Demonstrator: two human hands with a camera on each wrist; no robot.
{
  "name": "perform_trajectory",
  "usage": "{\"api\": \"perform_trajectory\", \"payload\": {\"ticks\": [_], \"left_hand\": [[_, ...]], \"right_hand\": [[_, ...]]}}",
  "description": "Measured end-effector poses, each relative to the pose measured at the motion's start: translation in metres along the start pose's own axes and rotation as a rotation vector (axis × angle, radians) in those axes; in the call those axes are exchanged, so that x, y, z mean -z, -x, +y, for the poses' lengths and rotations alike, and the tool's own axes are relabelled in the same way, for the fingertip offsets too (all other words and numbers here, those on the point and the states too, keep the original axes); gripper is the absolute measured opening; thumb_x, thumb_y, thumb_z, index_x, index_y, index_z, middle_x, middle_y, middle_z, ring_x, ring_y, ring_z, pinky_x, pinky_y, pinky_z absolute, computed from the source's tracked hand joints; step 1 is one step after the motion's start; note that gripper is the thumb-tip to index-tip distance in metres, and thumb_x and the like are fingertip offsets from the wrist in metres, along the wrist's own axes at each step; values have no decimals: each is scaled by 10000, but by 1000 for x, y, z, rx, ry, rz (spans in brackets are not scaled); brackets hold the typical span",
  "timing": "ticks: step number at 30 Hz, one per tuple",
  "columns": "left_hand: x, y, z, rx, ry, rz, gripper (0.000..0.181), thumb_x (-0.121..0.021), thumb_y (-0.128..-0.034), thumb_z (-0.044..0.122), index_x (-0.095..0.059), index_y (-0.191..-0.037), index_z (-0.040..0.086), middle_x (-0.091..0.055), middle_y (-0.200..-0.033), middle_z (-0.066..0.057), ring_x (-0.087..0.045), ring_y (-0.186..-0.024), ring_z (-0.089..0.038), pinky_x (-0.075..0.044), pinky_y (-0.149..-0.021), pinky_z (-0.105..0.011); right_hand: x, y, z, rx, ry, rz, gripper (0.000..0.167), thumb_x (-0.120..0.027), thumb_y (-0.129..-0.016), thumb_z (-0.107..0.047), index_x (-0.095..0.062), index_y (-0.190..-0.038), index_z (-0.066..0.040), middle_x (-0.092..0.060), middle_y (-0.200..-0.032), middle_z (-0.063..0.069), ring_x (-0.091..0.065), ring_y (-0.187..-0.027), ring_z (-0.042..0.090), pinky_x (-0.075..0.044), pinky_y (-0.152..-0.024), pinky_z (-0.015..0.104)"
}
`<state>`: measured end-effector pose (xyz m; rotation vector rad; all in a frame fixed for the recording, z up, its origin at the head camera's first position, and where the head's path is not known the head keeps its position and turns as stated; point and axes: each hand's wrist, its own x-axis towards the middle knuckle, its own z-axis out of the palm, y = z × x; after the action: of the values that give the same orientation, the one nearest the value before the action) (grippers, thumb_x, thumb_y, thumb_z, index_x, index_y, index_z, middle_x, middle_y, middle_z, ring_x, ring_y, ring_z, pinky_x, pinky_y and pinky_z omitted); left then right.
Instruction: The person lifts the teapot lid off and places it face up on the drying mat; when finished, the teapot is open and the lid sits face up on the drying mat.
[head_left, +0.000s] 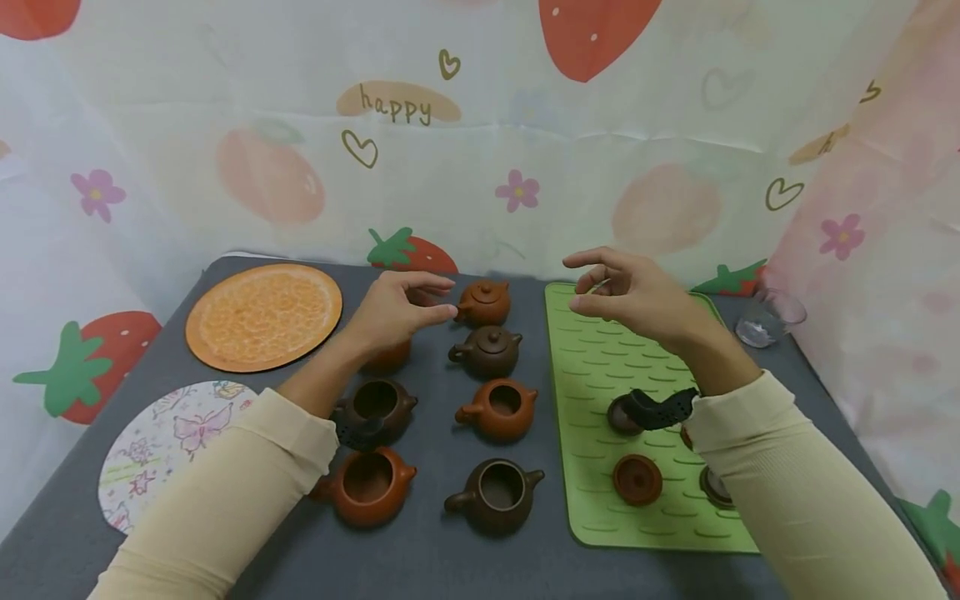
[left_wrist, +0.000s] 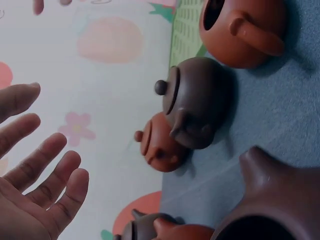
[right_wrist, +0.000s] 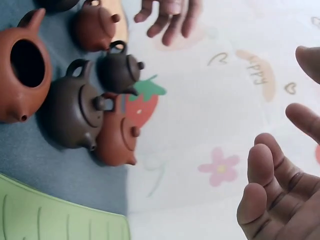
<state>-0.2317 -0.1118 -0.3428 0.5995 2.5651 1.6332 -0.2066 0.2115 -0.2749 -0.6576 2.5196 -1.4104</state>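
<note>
My left hand point(head_left: 401, 310) hovers over the back of the left teapot column, fingers loosely bent, holding nothing. Above the far part of the green mat point(head_left: 592, 508), my right hand point(head_left: 633, 296) is raised, also holding nothing. In the right column, a reddish teapot point(head_left: 486, 302) and a dark brown teapot point(head_left: 491, 352) wear lids; an orange-brown teapot point(head_left: 517, 421) and a dark teapot point(head_left: 491, 521) are lidless. The left column has a lidless dark teapot point(head_left: 401, 408) and a lidless reddish one point(head_left: 367, 510). Behind them, the left wrist hides others, including a lidded dark teapot point(right_wrist: 117, 72).
On the mat lie several lids, including a reddish lid point(head_left: 637, 479) and a dark lid point(head_left: 621, 417). A clear glass cup point(head_left: 768, 317) stands at right. An orange round placemat point(head_left: 262, 317) and a butterfly-patterned placemat point(head_left: 150, 467) lie at left. A printed curtain point(head_left: 480, 167) hangs behind.
</note>
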Motion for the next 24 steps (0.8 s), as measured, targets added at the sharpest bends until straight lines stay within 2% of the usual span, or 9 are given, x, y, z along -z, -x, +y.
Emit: {"api": "perform_trajectory", "payload": {"ticks": [6, 10, 14, 17, 24], "left_hand": [[-11, -10, -9, 43, 5, -36, 356, -738, -878, 162, -670, -1217, 78, -641, -1133, -86, -610, -993, -240, -507, -804, -406], [-18, -15, -16, 73, 37, -54, 354, -732, -880, 133, -662, -1214, 38, -633, -1156, -156, -608, -1002, -265, -498, -821, -411], [-22, -18, -20, 108, 19, -51, 365, -730, -884, 138, -655, -1220, 17, -638, -1138, -178, -605, -1002, -272, -491, -818, -417], [-25, -21, -23, 152, 8, -57, 368, -726, -889, 148, -652, -1225, 20, -646, -1108, -146, -600, -1003, -271, -481, -818, -422], [-33, -26, -31, 285, 105, -103, 371, -726, -884, 132, -641, -1225, 11, -633, -1103, -135, -580, -993, -359, -468, -789, -540]], "right_hand": [[-10, -16, 10, -37, -19, -27, 463, -700, -913, -218, -548, -1347, -169, -584, -1070, 140, -574, -892, 287, -457, -730, 424], [-17, -26, 17, -62, -38, -64, 478, -696, -916, -238, -532, -1362, -183, -578, -1100, 146, -566, -939, 298, -458, -752, 439], [-25, -35, 23, -103, -44, -86, 495, -702, -910, -260, -526, -1370, -209, -571, -1151, 134, -568, -991, 288, -467, -770, 448], [-31, -42, 26, -117, -51, -97, 492, -698, -913, -254, -522, -1370, -205, -572, -1159, 139, -569, -998, 282, -467, -774, 455], [-44, -55, 35, -168, -100, -113, 464, -683, -922, -229, -521, -1356, -192, -589, -1123, 148, -561, -1023, 297, -463, -780, 460]]}}
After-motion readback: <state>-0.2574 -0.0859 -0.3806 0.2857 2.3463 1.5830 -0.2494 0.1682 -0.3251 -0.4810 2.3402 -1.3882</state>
